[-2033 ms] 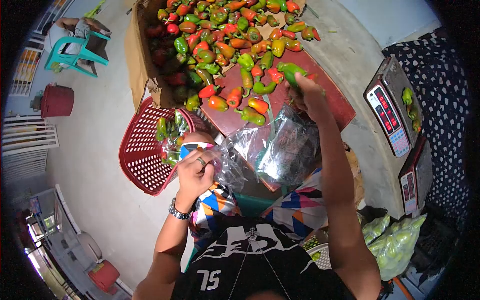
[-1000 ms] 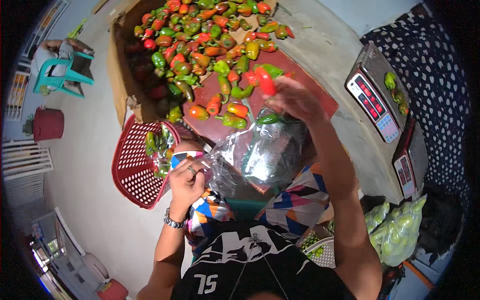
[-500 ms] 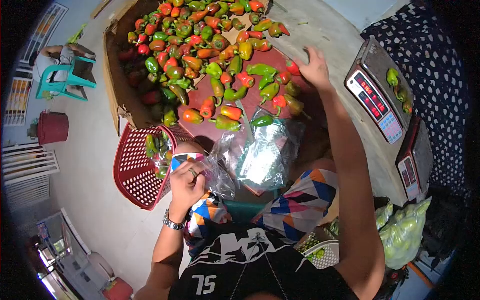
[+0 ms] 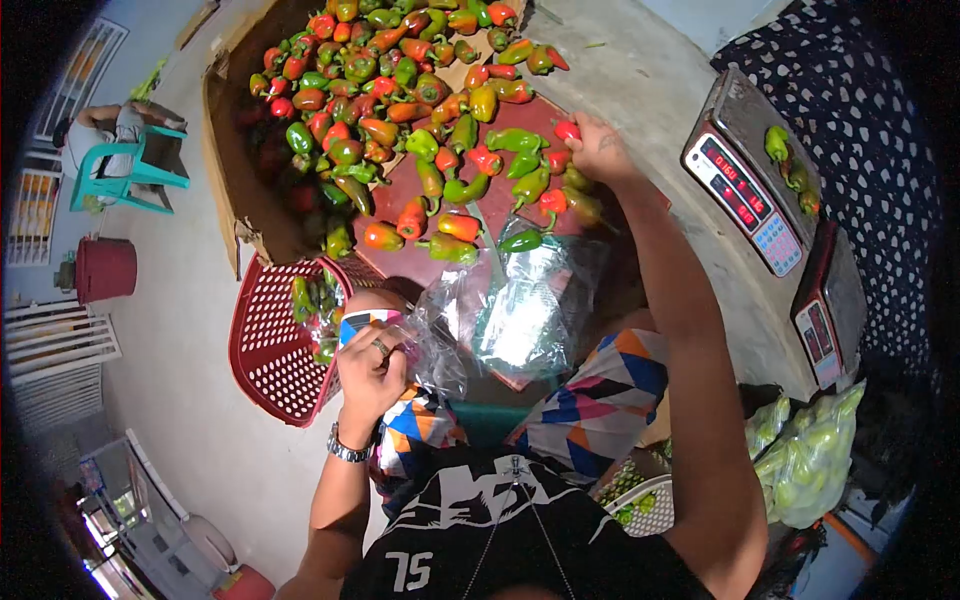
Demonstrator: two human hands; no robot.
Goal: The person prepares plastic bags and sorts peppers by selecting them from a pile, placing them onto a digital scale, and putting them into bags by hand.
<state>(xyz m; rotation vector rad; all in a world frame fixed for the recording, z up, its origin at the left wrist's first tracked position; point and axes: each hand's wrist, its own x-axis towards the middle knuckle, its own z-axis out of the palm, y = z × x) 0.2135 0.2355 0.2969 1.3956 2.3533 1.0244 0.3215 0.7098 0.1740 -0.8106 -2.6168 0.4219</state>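
Observation:
My left hand point(image 4: 373, 368) is closed on the edge of a clear plastic bag point(image 4: 437, 345) above my left knee. At the right side of the red board point(image 4: 395, 200), my right hand point(image 4: 592, 148) has its fingers round a red pepper point(image 4: 567, 130). Red and green peppers point(image 4: 528, 187) lie loose on the board just left of that hand. More clear bags point(image 4: 535, 310) lie on the board's near edge, with a green pepper point(image 4: 522, 241) at their top. A large heap of peppers point(image 4: 390, 70) fills the open cardboard box point(image 4: 225, 150) beyond.
A red perforated basket point(image 4: 285, 345) with bagged peppers stands at the left. Two digital scales point(image 4: 740, 185) are on the right, the farther one bearing peppers point(image 4: 790, 170). Bags of green produce point(image 4: 810, 460) sit at lower right. A person point(image 4: 105, 135) is on a green chair point(image 4: 160, 175).
My right hand let go of peppers onto the board's right side, moved away with spread fingers, then came back and closed on a red pepper. My left hand has kept the bag.

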